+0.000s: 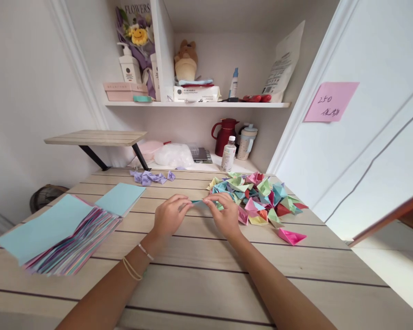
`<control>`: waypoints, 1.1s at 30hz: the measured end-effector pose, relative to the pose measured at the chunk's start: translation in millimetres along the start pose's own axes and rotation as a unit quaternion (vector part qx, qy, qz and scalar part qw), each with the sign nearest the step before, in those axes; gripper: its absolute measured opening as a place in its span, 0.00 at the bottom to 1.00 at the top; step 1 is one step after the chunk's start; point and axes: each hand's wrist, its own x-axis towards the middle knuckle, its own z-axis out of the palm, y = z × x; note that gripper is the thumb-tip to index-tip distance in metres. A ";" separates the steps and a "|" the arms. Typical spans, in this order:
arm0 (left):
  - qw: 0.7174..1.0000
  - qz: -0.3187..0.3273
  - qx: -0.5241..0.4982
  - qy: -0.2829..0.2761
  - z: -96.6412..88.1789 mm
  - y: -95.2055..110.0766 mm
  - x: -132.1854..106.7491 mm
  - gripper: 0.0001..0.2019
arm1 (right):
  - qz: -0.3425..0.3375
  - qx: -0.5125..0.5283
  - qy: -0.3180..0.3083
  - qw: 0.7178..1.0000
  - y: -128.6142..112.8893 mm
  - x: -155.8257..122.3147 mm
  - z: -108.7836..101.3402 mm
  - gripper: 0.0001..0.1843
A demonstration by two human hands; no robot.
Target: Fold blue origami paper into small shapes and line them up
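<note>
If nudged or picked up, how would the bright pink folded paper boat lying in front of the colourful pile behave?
The bright pink folded paper boat looks like thin paper, so it is probably very light and easily slid. Its thin folded walls suggest it might crumple under a hard pinch. With its pointed, angular shape, it seems unlikely to roll.

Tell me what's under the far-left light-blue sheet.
Under the light-blue sheet, a thick stack of multicoloured paper shows its fanned edges; the covered faces can't be seen.
</note>
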 end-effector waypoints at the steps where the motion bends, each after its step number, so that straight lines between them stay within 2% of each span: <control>1: 1.000 -0.002 -0.016 -0.001 0.0 0.0 0.5 0.05 | 0.004 -0.002 0.005 1.000 0.0 -0.2 0.0 0.05; 5: 0.985 -0.011 -0.171 -0.012 1.9 0.7 1.9 0.05 | 0.051 0.010 0.021 0.998 3.1 -0.3 -0.9 0.07; 8: 0.955 -0.094 -0.282 0.006 4.3 2.6 2.0 0.10 | 0.092 0.043 0.026 0.995 7.2 -0.6 -0.2 0.08; 11: 0.927 -0.157 -0.342 0.006 4.9 4.8 2.1 0.16 | 0.113 0.073 0.032 0.990 10.1 -1.5 2.0 0.08; 15: 0.916 -0.180 -0.359 -0.009 4.0 5.5 2.4 0.13 | 0.127 0.102 0.029 0.986 10.6 -2.2 3.7 0.08; 21: 0.905 -0.178 -0.384 -0.044 3.1 7.2 1.6 0.16 | 0.147 0.116 0.039 0.982 10.7 -2.4 3.2 0.09; 27: 0.917 -0.175 -0.358 -0.012 3.9 10.9 1.7 0.10 | 0.150 0.113 0.037 0.982 11.0 -1.9 3.2 0.10; 33: 0.922 -0.190 -0.337 0.005 6.1 8.1 1.8 0.09 | 0.141 0.090 0.041 0.985 9.5 -1.0 2.5 0.10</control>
